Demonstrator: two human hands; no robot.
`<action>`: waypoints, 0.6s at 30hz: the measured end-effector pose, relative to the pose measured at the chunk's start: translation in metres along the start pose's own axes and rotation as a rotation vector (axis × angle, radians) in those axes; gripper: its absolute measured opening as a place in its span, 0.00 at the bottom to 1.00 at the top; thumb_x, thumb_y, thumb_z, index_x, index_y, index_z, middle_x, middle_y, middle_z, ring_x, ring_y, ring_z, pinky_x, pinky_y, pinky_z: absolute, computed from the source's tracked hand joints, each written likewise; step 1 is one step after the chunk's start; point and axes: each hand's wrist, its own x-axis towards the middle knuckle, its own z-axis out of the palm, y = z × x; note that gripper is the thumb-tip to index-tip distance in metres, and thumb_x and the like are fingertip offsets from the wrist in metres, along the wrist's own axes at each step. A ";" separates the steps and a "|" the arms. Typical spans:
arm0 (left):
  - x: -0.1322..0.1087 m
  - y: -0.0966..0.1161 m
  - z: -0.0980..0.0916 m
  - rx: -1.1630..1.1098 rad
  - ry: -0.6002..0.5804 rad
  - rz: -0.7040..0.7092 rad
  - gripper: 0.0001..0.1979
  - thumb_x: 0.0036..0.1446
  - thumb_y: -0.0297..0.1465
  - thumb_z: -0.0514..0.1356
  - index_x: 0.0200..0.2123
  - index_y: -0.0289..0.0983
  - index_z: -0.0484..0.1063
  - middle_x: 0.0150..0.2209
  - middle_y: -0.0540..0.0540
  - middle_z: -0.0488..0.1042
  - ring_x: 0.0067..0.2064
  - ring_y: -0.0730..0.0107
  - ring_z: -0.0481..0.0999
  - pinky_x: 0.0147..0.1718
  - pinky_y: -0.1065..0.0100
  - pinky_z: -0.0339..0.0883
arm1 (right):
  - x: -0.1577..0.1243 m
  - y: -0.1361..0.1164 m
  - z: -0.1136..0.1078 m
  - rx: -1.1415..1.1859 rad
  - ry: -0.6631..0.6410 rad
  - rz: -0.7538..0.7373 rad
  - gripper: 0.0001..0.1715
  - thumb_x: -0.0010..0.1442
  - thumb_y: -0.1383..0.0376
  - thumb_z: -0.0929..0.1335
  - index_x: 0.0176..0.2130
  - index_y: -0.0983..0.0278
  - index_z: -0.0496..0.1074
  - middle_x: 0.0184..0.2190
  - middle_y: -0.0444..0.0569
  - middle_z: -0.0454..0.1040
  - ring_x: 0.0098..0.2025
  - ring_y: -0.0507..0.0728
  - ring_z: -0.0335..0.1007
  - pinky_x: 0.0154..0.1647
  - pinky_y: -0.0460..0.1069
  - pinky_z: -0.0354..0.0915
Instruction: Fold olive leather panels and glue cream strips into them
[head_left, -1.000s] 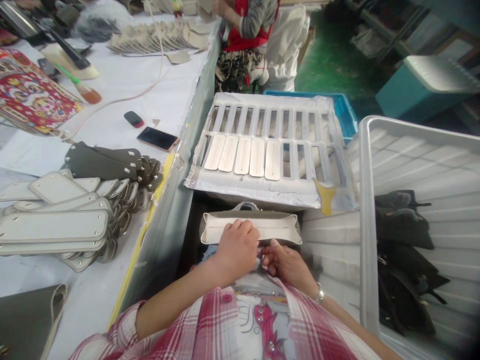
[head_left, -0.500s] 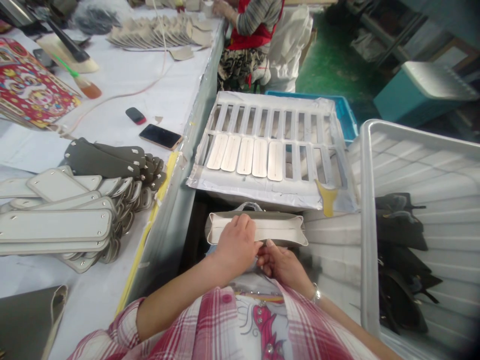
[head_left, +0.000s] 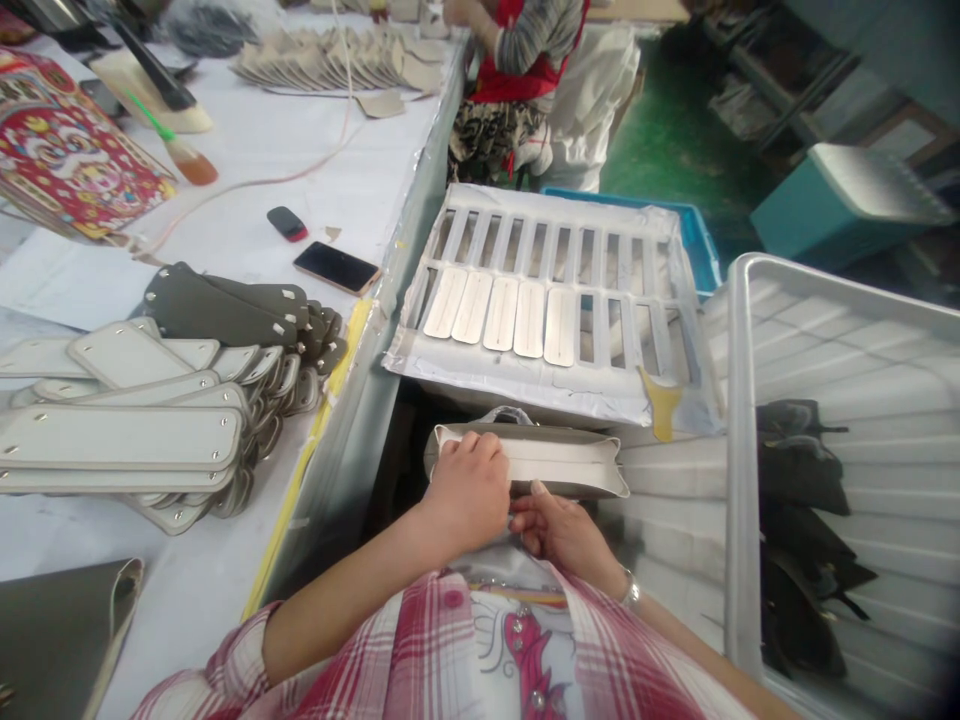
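Below the slotted tray (head_left: pixel 525 385), over the lap, the bag (head_left: pixel 577 458) lies with its long axis left to right. The left hand (head_left: pixel 469 492) curls over its near edge, and the right hand (head_left: pixel 564 530) pinches that edge.

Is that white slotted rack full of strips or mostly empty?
Mostly empty. The slotted rack holds five pale strips side by side at the left of its near row; the other slots show open.

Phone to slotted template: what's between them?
Head view: only bare white tabletop and the table's silvery edge between phone and slotted template.
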 end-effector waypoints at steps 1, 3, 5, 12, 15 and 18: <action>0.000 0.000 0.000 0.002 0.007 0.001 0.08 0.56 0.32 0.53 0.34 0.34 0.68 0.39 0.42 0.66 0.42 0.56 0.63 0.38 0.55 0.59 | 0.000 0.000 0.001 -0.006 -0.008 -0.002 0.25 0.54 0.49 0.66 0.27 0.69 0.71 0.19 0.48 0.72 0.14 0.48 0.59 0.16 0.44 0.52; 0.000 0.000 0.000 0.009 0.019 0.002 0.09 0.55 0.33 0.53 0.35 0.34 0.68 0.39 0.41 0.66 0.42 0.56 0.63 0.38 0.54 0.59 | 0.000 0.001 0.004 -0.026 -0.025 -0.014 0.25 0.55 0.49 0.64 0.28 0.70 0.70 0.20 0.50 0.73 0.14 0.48 0.59 0.16 0.44 0.52; -0.001 0.000 0.000 0.022 0.021 0.006 0.09 0.55 0.33 0.53 0.35 0.33 0.68 0.39 0.41 0.66 0.42 0.55 0.63 0.37 0.54 0.59 | 0.001 0.003 0.007 -0.056 -0.041 -0.036 0.26 0.55 0.48 0.64 0.28 0.69 0.70 0.20 0.51 0.73 0.15 0.48 0.59 0.17 0.44 0.52; -0.005 -0.003 -0.004 0.002 0.005 0.014 0.06 0.54 0.31 0.55 0.34 0.34 0.67 0.39 0.42 0.66 0.42 0.57 0.63 0.38 0.57 0.60 | 0.005 0.008 0.018 -0.136 -0.046 -0.089 0.26 0.51 0.44 0.64 0.24 0.64 0.65 0.18 0.47 0.71 0.14 0.48 0.58 0.16 0.44 0.49; -0.012 -0.010 -0.008 -0.025 0.016 -0.002 0.05 0.55 0.32 0.56 0.33 0.36 0.67 0.39 0.43 0.67 0.43 0.58 0.63 0.40 0.57 0.59 | 0.005 0.007 0.022 -0.115 -0.057 -0.071 0.25 0.51 0.46 0.65 0.25 0.65 0.68 0.19 0.48 0.72 0.15 0.48 0.59 0.17 0.45 0.51; -0.021 -0.022 -0.012 -0.035 0.056 -0.091 0.07 0.53 0.33 0.58 0.34 0.37 0.67 0.41 0.43 0.67 0.45 0.57 0.63 0.42 0.56 0.58 | 0.005 0.004 0.025 -0.080 -0.037 -0.031 0.25 0.52 0.46 0.65 0.27 0.66 0.71 0.20 0.49 0.73 0.15 0.48 0.58 0.17 0.45 0.52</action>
